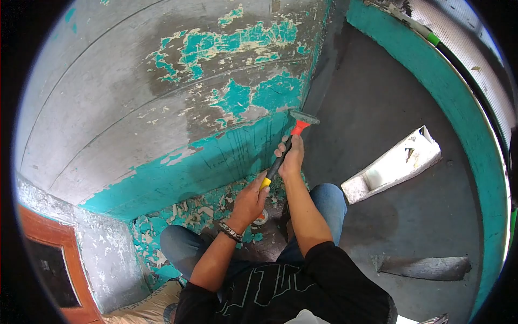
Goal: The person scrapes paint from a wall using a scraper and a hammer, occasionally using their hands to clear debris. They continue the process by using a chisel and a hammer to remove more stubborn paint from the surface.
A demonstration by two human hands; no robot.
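Observation:
A long-handled paint scraper (281,160) slants upward in front of me, with a red neck, a wide flat blade, a black handle and a yellow end cap. My right hand (293,155) is wrapped around the upper handle, just below the red neck. Lower down, my left hand (250,198) is closed around the handle at its yellow end. The blade (305,117) is at the right end of the turquoise-painted wall (216,164), close to the corner. Higher up, torn turquoise patches (237,43) cling to bare grey surface.
Turquoise and pale paint flakes (199,212) litter the floor along the wall's foot. A white, paint-smeared container (394,164) lies on the dark floor (388,97) to my right. A curved turquoise rim (442,81) bounds that side. At lower left are a paper sack (148,305) and an orange-brown frame (67,243).

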